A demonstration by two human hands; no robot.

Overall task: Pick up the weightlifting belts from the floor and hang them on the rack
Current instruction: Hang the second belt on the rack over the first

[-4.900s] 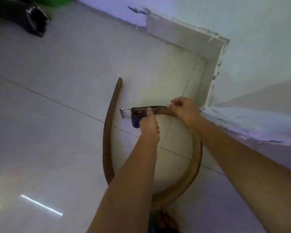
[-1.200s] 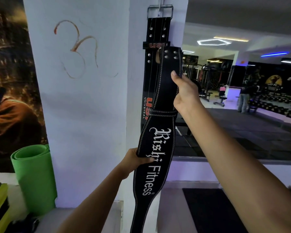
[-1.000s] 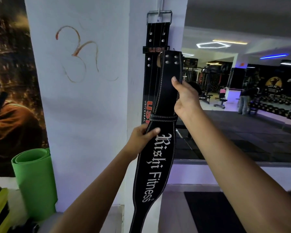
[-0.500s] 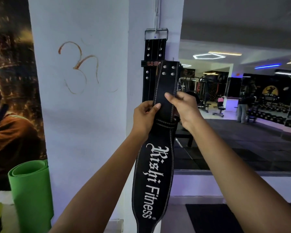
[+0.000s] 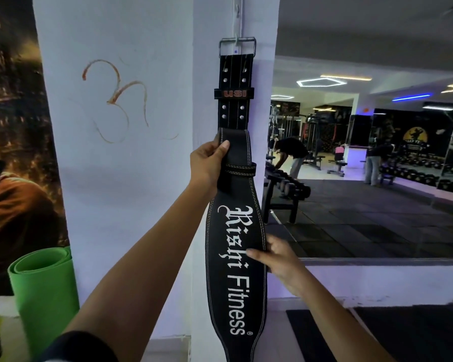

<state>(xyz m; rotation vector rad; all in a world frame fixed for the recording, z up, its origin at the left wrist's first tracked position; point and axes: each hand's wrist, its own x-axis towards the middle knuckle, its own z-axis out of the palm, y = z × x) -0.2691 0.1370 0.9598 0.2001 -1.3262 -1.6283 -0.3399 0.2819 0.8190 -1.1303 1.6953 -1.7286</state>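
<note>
A black weightlifting belt (image 5: 236, 270) lettered "Rishi Fitness" hangs upright in front of the white pillar. My left hand (image 5: 208, 163) grips its upper end, thumb over the front. My right hand (image 5: 275, 253) pinches the belt's right edge at mid-height. Behind it a black belt marked "USI" (image 5: 234, 100) hangs by its metal buckle (image 5: 237, 45) from a hook (image 5: 236, 39) on the pillar. The held belt's top end sits just below the USI belt's rivets.
A rolled green mat (image 5: 43, 286) stands at lower left beside a dark wall poster (image 5: 13, 142). A large mirror (image 5: 377, 165) on the right shows a dumbbell rack (image 5: 285, 189) and people. A dark floor mat (image 5: 377, 333) lies at lower right.
The brown belt picked from the floor earlier is out of sight. In the last second my left hand climbed to the black belt's top, my right hand dropped to mid-height, and the belt's top end sank lower.
</note>
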